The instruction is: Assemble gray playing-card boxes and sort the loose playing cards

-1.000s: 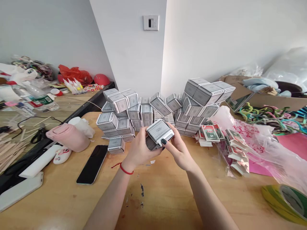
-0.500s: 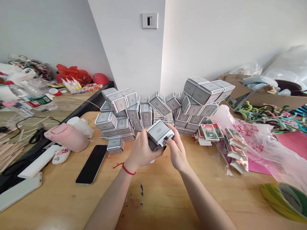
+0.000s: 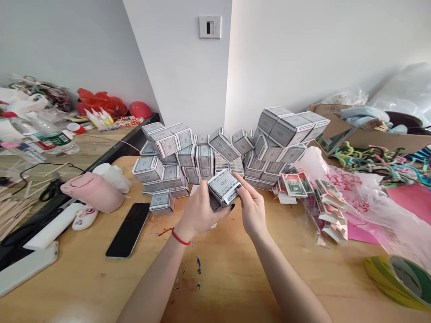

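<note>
Between my hands, above the table, is a small box folded from playing cards [image 3: 222, 185], with a grey patterned back showing on top. My left hand [image 3: 198, 204] wraps round its left side and underside, thumb along the near lower edge. My right hand [image 3: 252, 204] grips its right end, thumb on a whitish flap and fingers behind the corner. Just beyond stand stacked card boxes [image 3: 166, 172] on the left and a taller stack [image 3: 279, 134] on the right. A single card box [image 3: 161, 202] sits at the front left of the stacks.
To the left lie a black phone [image 3: 128, 229], a pink bottle [image 3: 92, 193] and a white mouse [image 3: 85, 217]. On the right are red card packets [image 3: 293, 185], opened packets [image 3: 332, 208], a plastic bag [image 3: 367, 193] and a yellow tape roll [image 3: 397, 280]. The wall [image 3: 269, 63] rises behind.
My right thumb has shifted up and right along the box's end flap, and the right hand has moved slightly right. My left hand keeps its hold; the stacks are unchanged.
</note>
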{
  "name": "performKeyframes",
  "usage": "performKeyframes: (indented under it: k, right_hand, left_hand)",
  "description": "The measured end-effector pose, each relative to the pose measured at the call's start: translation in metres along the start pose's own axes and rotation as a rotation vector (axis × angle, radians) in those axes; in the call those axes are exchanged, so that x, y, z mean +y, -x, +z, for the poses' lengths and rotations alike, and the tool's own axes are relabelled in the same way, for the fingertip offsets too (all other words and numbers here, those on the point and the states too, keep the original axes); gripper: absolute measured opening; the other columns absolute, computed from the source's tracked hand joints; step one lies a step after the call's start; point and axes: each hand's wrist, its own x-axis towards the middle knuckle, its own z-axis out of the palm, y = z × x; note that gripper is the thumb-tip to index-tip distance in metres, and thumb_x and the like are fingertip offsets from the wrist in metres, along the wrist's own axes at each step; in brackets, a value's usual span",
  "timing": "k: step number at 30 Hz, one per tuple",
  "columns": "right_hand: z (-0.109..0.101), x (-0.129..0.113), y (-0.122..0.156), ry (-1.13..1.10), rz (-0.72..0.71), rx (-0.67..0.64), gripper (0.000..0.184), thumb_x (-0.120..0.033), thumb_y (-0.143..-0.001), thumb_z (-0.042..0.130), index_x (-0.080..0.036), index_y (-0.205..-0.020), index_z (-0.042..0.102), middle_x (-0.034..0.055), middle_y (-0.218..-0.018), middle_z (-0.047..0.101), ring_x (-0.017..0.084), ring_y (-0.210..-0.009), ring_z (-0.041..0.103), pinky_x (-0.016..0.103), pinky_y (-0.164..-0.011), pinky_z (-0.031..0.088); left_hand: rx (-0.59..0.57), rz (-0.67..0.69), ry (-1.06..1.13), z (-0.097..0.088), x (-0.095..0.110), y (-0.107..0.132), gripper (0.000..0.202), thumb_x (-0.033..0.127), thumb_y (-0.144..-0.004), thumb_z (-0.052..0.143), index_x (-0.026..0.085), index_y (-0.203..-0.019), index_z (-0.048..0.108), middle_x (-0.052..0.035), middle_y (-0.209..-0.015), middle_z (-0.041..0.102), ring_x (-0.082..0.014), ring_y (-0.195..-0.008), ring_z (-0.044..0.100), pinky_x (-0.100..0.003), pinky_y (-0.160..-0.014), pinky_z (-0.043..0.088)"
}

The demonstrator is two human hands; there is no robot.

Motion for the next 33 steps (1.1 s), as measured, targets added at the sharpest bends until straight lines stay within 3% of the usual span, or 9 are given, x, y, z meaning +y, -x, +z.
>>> performKeyframes:
  k: [5,11,17,23,28,33]
  right_hand:
    - [-0.004,0.006,-0.004,0.076,-0.053,-0.097,0.039,-0.027,-0.079,0.037,-0.02,-0.112,0.055,0.0007,-0.111,0.059,0.022,-0.108,0.048,0.036,-0.091,0.039]
    - [-0.014,0.015,-0.01,0.054,-0.135,-0.287,0.044,-0.033,-0.083,0.031,-0.023,-0.124,0.042,0.0004,-0.127,0.045,0.022,-0.119,0.036,0.04,-0.098,0.031]
    - [-0.031,0.009,-0.018,0.034,-0.128,-0.526,0.051,-0.041,-0.081,0.043,-0.024,-0.128,0.035,0.0022,-0.132,0.039,0.022,-0.123,0.031,0.038,-0.101,0.026]
    - [-0.029,0.001,-0.016,0.141,-0.233,-0.549,0.051,-0.048,-0.081,0.041,-0.026,-0.126,0.033,0.0058,-0.128,0.039,0.023,-0.116,0.037,0.039,-0.098,0.029]
    - [-0.026,-0.003,-0.01,0.348,-0.338,-0.582,0.039,-0.046,-0.086,0.028,-0.023,-0.113,0.042,0.0088,-0.11,0.043,0.022,-0.109,0.038,0.04,-0.096,0.029]
    - [-0.026,-0.004,-0.008,0.367,-0.361,-0.58,0.031,-0.044,-0.087,0.027,-0.021,-0.096,0.046,0.0085,-0.106,0.04,0.021,-0.105,0.039,0.039,-0.094,0.031]
  left_hand:
    - [-0.06,-0.004,-0.036,-0.002,-0.003,0.001,0.039,0.043,-0.069,0.053,0.019,-0.09,0.03,-0.0068,-0.084,0.059,-0.0231,-0.071,0.059,-0.028,-0.053,0.038]
    - [-0.134,-0.015,-0.019,-0.001,-0.006,0.002,0.037,0.043,-0.071,0.049,0.019,-0.089,0.028,-0.0065,-0.081,0.057,-0.0232,-0.068,0.057,-0.027,-0.05,0.036]
    - [-0.221,-0.006,0.171,-0.002,-0.008,0.001,0.033,0.035,-0.073,0.048,0.019,-0.097,0.032,-0.0058,-0.093,0.056,-0.0216,-0.083,0.055,-0.031,-0.066,0.041]
    - [-0.253,-0.02,0.21,-0.002,-0.002,0.002,0.049,0.048,-0.073,0.048,0.018,-0.109,0.034,-0.0081,-0.1,0.052,-0.0224,-0.086,0.055,-0.032,-0.067,0.043]
    - [-0.24,-0.003,0.115,-0.003,0.001,0.005,0.053,0.054,-0.076,0.039,0.019,-0.115,0.036,-0.0087,-0.103,0.048,-0.0236,-0.086,0.056,-0.033,-0.065,0.044]
    - [-0.256,0.057,0.113,-0.002,0.002,0.008,0.051,0.052,-0.08,0.034,0.019,-0.117,0.035,-0.0093,-0.104,0.051,-0.0241,-0.09,0.056,-0.034,-0.07,0.043]
